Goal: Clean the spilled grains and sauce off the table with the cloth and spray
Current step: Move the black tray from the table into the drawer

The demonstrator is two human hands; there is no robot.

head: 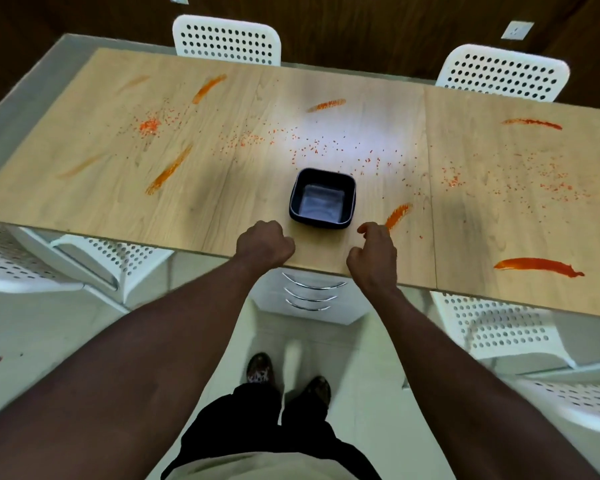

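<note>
Over the table (208,209) edge, before one bowl (321,221), left hand (265,244) fisted and right hand (374,252) loosely curled hold nothing.

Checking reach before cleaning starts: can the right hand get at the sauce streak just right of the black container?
Probably yes: the right hand is close to the sauce streak, nothing lies between them, and the black container sits aside.

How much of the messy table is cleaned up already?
Nothing looks cleaned yet. Orange grains and sauce streaks lie all over the table. An empty dark bowl sits near the front edge. The left hand and right hand hold nothing, and no cloth or spray shows. All the wiping is left.
</note>
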